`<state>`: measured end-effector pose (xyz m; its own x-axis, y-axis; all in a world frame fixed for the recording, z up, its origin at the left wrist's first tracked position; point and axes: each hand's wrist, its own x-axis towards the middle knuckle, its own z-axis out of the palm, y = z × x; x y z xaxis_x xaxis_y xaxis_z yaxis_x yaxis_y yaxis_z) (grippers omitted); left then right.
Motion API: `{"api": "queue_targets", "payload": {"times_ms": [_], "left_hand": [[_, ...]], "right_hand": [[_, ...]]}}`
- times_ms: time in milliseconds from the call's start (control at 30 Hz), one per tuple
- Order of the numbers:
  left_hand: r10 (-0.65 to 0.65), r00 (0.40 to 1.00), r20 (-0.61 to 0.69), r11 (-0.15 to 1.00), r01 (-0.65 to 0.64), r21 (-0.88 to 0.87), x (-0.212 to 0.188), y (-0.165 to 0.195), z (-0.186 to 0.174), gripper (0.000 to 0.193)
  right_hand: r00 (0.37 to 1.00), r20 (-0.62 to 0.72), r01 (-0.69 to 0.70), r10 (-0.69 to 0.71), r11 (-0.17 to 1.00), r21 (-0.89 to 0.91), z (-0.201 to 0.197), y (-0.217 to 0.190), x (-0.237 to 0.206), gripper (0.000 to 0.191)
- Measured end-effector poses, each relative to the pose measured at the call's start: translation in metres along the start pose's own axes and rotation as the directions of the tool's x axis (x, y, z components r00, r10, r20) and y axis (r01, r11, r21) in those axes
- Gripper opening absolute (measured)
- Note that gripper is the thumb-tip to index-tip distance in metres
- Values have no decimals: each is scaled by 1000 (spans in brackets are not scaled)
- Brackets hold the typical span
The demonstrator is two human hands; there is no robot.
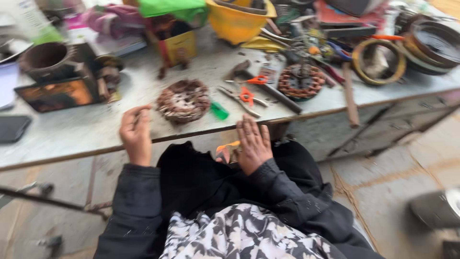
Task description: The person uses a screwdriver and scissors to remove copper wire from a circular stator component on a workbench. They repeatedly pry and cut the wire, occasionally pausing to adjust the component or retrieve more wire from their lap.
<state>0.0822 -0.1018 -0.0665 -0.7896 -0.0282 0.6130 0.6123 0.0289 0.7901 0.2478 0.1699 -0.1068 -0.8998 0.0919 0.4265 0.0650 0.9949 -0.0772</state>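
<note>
My left hand (135, 133) hovers at the bench's front edge with its fingers curled in; I see nothing in it. It is just left of a round motor stator (183, 100) wound with copper wire, which lies on the grey bench (86, 129). Flat on my black-clothed lap lies my right hand (253, 144), fingers spread, below the bench edge. An orange-handled tool (227, 147) pokes out beside its thumb; the blur hides whether the hand grips it. A small green piece (219, 111) lies right of the stator.
Orange-handled scissors (250, 80), pliers (245, 98) and a second stator (302, 81) lie to the right. A yellow bucket (237, 21), a yellow box (178, 48), a metal cylinder (45, 57), stacked rings (378, 62) and a wooden stick (350, 96) crowd the back. A black phone (12, 128) lies far left.
</note>
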Motion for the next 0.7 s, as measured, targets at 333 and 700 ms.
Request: {"api": "queue_targets", "payload": {"times_ms": [333, 700], "left_hand": [[26, 999, 37, 999, -27, 20, -5, 5, 0, 9], [9, 1000, 10, 999, -9, -54, -10, 14, 2, 12]], "right_hand": [[988, -149, 18, -44, 985, -170, -3, 5, -7, 79], [988, -137, 65, -74, 995, -71, -16, 6, -7, 78]]}}
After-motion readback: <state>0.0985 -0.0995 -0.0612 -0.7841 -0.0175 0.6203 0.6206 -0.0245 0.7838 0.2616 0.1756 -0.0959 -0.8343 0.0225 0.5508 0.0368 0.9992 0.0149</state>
